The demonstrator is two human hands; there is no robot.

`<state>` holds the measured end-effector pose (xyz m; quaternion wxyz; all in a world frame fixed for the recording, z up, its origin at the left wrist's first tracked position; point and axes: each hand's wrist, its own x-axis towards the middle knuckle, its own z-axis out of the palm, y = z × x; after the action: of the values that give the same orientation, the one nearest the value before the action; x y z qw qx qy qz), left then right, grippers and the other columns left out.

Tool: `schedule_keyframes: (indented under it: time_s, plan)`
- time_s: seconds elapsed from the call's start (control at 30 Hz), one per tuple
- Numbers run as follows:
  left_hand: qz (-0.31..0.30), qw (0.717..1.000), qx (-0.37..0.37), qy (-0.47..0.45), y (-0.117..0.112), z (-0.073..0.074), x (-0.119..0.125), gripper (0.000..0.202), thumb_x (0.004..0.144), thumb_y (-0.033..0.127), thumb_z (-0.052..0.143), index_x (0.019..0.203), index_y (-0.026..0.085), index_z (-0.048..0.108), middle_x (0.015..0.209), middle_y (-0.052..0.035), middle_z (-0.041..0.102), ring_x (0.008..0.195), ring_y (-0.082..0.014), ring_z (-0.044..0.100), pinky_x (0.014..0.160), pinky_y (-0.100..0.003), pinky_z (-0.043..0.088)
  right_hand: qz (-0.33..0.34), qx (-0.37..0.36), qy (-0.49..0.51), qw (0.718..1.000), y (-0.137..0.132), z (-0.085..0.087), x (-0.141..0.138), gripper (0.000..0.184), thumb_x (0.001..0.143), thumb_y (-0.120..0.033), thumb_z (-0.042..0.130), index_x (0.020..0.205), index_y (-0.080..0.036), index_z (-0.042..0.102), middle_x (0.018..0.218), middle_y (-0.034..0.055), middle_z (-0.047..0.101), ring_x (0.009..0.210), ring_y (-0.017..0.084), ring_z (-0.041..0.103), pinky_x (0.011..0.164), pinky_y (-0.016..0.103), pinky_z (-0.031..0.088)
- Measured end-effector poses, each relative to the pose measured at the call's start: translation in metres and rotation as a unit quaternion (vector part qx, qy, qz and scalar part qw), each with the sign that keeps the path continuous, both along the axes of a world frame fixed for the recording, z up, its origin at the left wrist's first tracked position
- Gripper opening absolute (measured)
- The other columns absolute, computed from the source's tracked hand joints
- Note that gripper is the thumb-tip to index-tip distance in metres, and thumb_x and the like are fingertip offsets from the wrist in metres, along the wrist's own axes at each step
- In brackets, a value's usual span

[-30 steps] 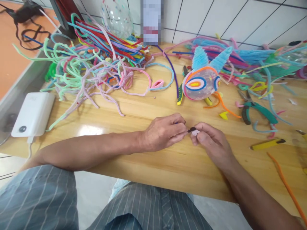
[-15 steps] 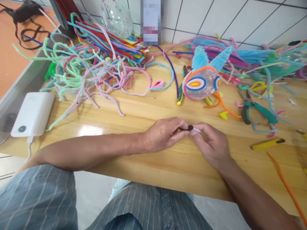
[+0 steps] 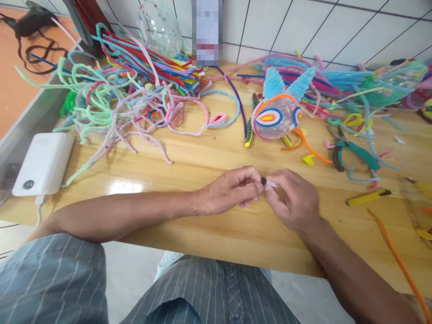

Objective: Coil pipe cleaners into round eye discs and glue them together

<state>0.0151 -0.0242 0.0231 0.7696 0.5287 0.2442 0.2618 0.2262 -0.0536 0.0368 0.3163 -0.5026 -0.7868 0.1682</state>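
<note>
Over the front of the wooden table [image 3: 199,231], my left hand [image 3: 232,191] and my right hand [image 3: 297,198] meet at the fingertips. Pinched in my left fingers is a small black fuzzy piece [image 3: 263,180], which looks like coiled pipe cleaner. A short whitish pipe cleaner [image 3: 272,183] runs from it into the closed thumb and fingers of my right hand; its far end is hidden. Beyond the hands sits a clear plastic ball [image 3: 277,123] with blue fuzzy ears [image 3: 274,83], an orange band and ringed eye shapes [image 3: 269,117]. An orange pipe cleaner [image 3: 310,147] trails from its underside.
Tangled green and lilac pipe cleaners [image 3: 118,108] cover the back left, near a white power bank [image 3: 43,164]. At right lie teal-handled pliers [image 3: 357,153], a yellow cutter [image 3: 367,198] and a long orange pipe cleaner [image 3: 393,247]. A tiled wall [image 3: 286,27] stands behind.
My left fingers have shifted along the black piece, so less of it shows between them. Both hands stay together. The whole view has slid slightly.
</note>
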Motion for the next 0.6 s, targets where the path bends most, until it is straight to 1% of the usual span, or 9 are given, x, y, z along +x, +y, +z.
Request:
schedule_keyframes:
  time_s: [0.03,0.1,0.2,0.27,0.33,0.4,0.47,0.53,0.6]
  plan:
    - [0.010,0.999,0.028,0.015,-0.0009,-0.0006,-0.0004,0.025,0.099,0.041,0.060,0.091,0.018,0.052,0.077,0.0031,0.054,0.064,-0.0083,0.050,0.061,-0.023,0.044,0.008,-0.059,0.047,0.997,0.0012,0.0000,0.0005,0.010,0.092,-0.031,0.063,0.084,-0.027,0.067,0.076,0.0025,0.069,0.069,0.021,0.063,0.065,0.036,0.047]
    - [0.036,0.993,0.103,0.048,-0.0017,-0.0010,-0.0010,0.022,0.100,0.037,0.058,0.090,0.018,0.052,0.075,0.0039,0.051,0.064,-0.0084,0.046,0.061,-0.022,0.040,0.030,-0.177,0.145,0.973,0.0038,-0.0013,0.0024,0.026,0.099,-0.043,0.055,0.083,-0.026,0.066,0.074,0.0016,0.067,0.068,0.020,0.062,0.064,0.035,0.048]
    - [0.068,0.970,0.221,0.074,-0.0004,-0.0009,-0.0008,0.018,0.101,0.033,0.054,0.090,0.018,0.052,0.075,0.0030,0.054,0.066,-0.0091,0.047,0.064,-0.023,0.040,0.059,-0.309,0.255,0.914,0.0065,-0.0041,0.0037,0.048,0.101,-0.059,0.046,0.075,-0.024,0.066,0.068,0.0022,0.064,0.064,0.020,0.059,0.063,0.035,0.048]
    - [0.079,0.955,0.278,0.072,0.0009,-0.0017,-0.0001,0.018,0.103,0.031,0.052,0.090,0.018,0.052,0.077,0.0009,0.060,0.068,-0.0097,0.052,0.067,-0.024,0.043,0.064,-0.382,0.307,0.869,0.0066,-0.0044,0.0018,0.050,0.097,-0.063,0.052,0.071,-0.023,0.067,0.065,0.0024,0.062,0.061,0.019,0.056,0.060,0.035,0.048]
    - [0.090,0.940,0.320,0.071,0.0015,-0.0034,0.0004,0.019,0.104,0.032,0.052,0.091,0.018,0.053,0.079,-0.0009,0.064,0.069,-0.0102,0.056,0.069,-0.024,0.046,0.063,-0.451,0.351,0.818,0.0056,-0.0033,-0.0014,0.047,0.092,-0.061,0.060,0.067,-0.022,0.066,0.062,0.0019,0.061,0.058,0.017,0.054,0.057,0.033,0.047]
    - [0.103,0.928,0.352,0.072,0.0014,-0.0051,0.0003,0.019,0.103,0.033,0.055,0.092,0.018,0.054,0.081,-0.0019,0.066,0.071,-0.0108,0.059,0.070,-0.024,0.047,0.065,-0.498,0.389,0.772,0.0040,-0.0019,-0.0039,0.044,0.088,-0.058,0.067,0.064,-0.021,0.065,0.061,0.0015,0.060,0.058,0.016,0.054,0.057,0.032,0.047]
    - [0.106,0.918,0.377,0.069,0.0014,-0.0056,-0.0004,0.019,0.103,0.033,0.056,0.094,0.017,0.056,0.082,-0.0027,0.066,0.073,-0.0111,0.062,0.071,-0.024,0.049,0.067,-0.524,0.414,0.741,0.0027,-0.0009,-0.0045,0.040,0.085,-0.055,0.072,0.066,-0.020,0.067,0.062,0.0009,0.061,0.058,0.015,0.055,0.057,0.030,0.047]
    - [0.107,0.908,0.398,0.072,0.0017,-0.0050,-0.0013,0.018,0.104,0.033,0.056,0.095,0.016,0.057,0.083,-0.0033,0.067,0.073,-0.0112,0.062,0.071,-0.023,0.049,0.070,-0.542,0.424,0.722,0.0023,-0.0005,-0.0034,0.033,0.084,-0.050,0.076,0.072,-0.019,0.072,0.064,0.0001,0.062,0.057,0.013,0.053,0.056,0.029,0.045]
    - [0.107,0.896,0.423,0.084,0.0024,-0.0036,-0.0021,0.019,0.104,0.031,0.055,0.094,0.016,0.058,0.082,-0.0036,0.067,0.074,-0.0114,0.063,0.071,-0.022,0.049,0.071,-0.545,0.425,0.720,0.0027,-0.0004,-0.0019,0.028,0.086,-0.045,0.076,0.075,-0.019,0.074,0.064,-0.0008,0.061,0.055,0.012,0.051,0.055,0.028,0.043]
